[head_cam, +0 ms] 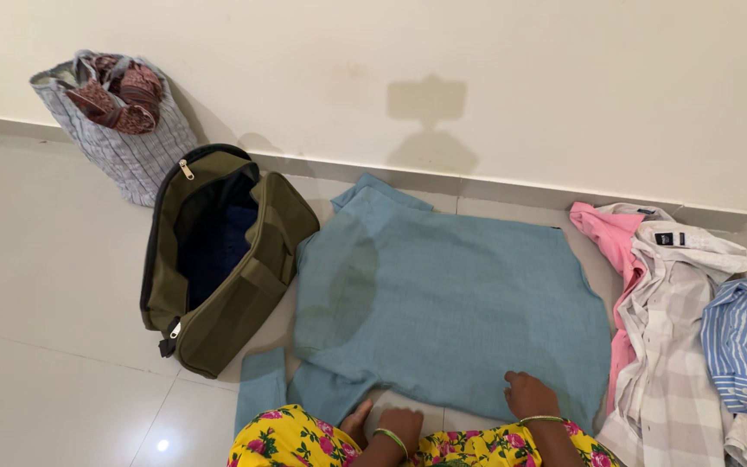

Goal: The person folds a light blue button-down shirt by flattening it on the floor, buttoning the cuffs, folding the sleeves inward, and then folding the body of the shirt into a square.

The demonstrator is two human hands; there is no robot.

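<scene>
Two hands: both are seen at the near edge, above a yellow flowered garment worn by the person.
Left hand: loosely curled, knuckles down at the shirt's near hem; whether cloth is pinched cannot be told.
Right hand: laid flat, fingers spread a little, pressed on the shirt's near edge; nothing is gripped.
Shirt: a blue shirt is spread flat on the floor, directly ahead of both hands and touching them. Its long axis runs left to right, collar end at the left, hem at the right.
Sleeve: one sleeve is folded out to the near left, beside the left hand, which is the nearer to it.
Nearer hand: the right hand is further onto the cloth; the left sits at its border.
Bag: an olive bag lies unzipped at the shirt's left edge, touching or just beside it.
Clothes pile: pink, checked and striped shirts are heaped at the right edge, crowding that side.
Open room: bare floor is left at the near left.
Wall: it is met just beyond the shirt's far edge.
Sack: a grey checked sack, stuffed with cloth, stands far left against the wall.
</scene>
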